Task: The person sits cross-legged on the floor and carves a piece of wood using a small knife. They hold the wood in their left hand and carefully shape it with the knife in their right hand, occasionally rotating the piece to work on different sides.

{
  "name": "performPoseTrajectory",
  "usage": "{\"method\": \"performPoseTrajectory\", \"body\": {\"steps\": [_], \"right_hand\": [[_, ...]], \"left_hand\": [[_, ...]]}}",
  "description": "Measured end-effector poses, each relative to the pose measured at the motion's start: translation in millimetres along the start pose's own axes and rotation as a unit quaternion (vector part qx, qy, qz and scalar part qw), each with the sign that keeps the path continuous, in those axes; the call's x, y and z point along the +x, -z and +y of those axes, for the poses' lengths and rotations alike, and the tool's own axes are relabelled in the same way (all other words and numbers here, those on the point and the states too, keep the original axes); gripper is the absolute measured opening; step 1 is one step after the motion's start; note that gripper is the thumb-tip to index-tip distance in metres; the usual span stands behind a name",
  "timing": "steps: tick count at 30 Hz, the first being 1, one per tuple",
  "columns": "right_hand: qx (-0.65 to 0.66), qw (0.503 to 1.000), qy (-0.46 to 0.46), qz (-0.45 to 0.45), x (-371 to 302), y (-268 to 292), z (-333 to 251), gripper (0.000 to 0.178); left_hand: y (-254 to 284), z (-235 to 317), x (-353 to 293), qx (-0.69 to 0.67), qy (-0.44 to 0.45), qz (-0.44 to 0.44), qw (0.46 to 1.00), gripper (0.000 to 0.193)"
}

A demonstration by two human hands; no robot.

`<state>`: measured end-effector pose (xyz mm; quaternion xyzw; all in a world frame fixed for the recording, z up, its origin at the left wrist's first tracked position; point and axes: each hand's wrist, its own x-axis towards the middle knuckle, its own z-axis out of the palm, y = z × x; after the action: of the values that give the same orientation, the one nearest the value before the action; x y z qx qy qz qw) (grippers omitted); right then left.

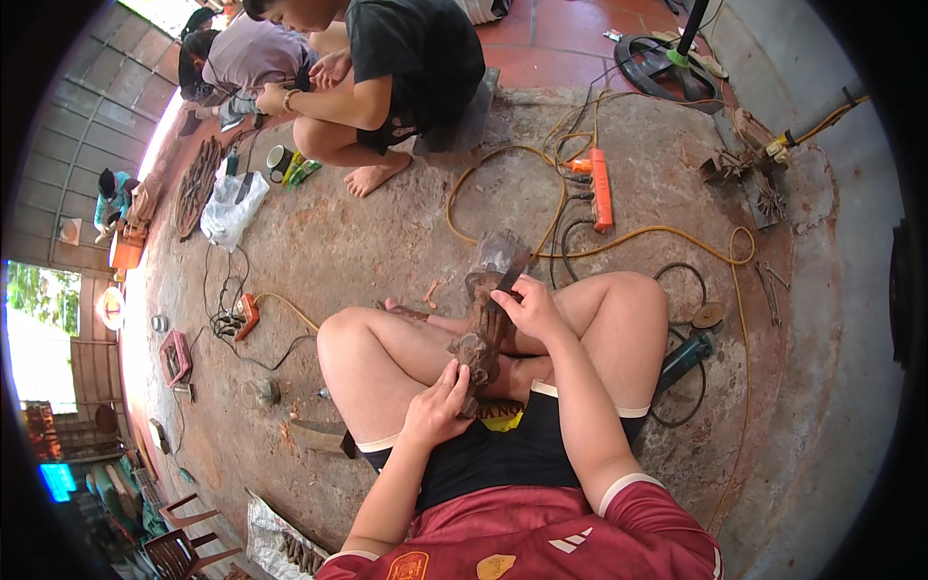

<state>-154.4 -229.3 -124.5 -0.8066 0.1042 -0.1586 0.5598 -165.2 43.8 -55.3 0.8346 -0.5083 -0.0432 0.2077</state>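
Observation:
A brown carved wooden piece (487,333) stands between my bent legs, its far end widening into a rounded, dusty top. My left hand (440,406) is closed around the near part of the carving, fingers resting on its knobbly surface. Near the far end, my right hand (530,309) pinches a dark, flat strip (507,280) that looks like sandpaper and lies against the wood. How the strip meets the wood underneath is hidden by my fingers.
An orange power strip (601,190) with a yellow cord lies ahead to the right. Beside my right knee rests a teal power tool (684,362). Another person (416,68) squats ahead; a white plastic bag (234,210) and a second orange socket (248,316) are leftward.

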Motion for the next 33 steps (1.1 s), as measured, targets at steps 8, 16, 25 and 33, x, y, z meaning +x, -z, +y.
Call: {"method": "performPoseTrajectory", "body": {"steps": [8, 16, 25, 33], "right_hand": [[0.037, 0.998, 0.049, -0.026, 1, 7, -18, 0.022], [0.13, 0.988, -0.046, -0.067, 0, 8, -7, 0.024], [0.176, 0.981, -0.063, -0.053, 5, 5, 2, 0.024], [0.057, 0.998, -0.032, 0.023, 5, 9, 6, 0.027]], "left_hand": [[2, 0, 1, -0.003, 0.005, -0.006, 1.0, 0.094], [0, 0, -1, 0.002, 0.001, -0.003, 1.0, 0.1], [-1, 0, 0, 0.011, -0.001, 0.006, 1.0, 0.099], [-1, 0, 0, 0.009, -0.001, -0.001, 1.0, 0.1]]}}
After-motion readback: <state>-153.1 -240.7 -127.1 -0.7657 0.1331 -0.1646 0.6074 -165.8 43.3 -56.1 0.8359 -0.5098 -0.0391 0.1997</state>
